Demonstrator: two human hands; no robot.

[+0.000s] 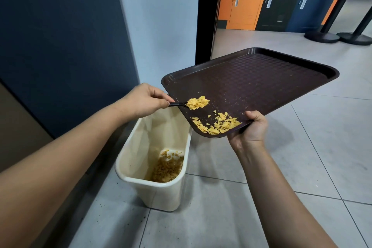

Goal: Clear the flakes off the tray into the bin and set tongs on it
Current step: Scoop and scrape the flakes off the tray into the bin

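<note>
Over a cream bin (153, 169) on the tiled floor (302, 167), the right hand (251, 129) grips the near edge of a dark brown tray (261, 78), tilted toward the bin. The left hand (145, 100) pinches a black utensil (177, 104) whose end touches a heap of yellow flakes (198, 102); more flakes lie at the tray's lowest corner. The bin, holding flakes at its bottom, stands beside a dark blue wall panel (60, 46). Two black post bases (338, 36) stand well apart beyond the doorway.
</note>
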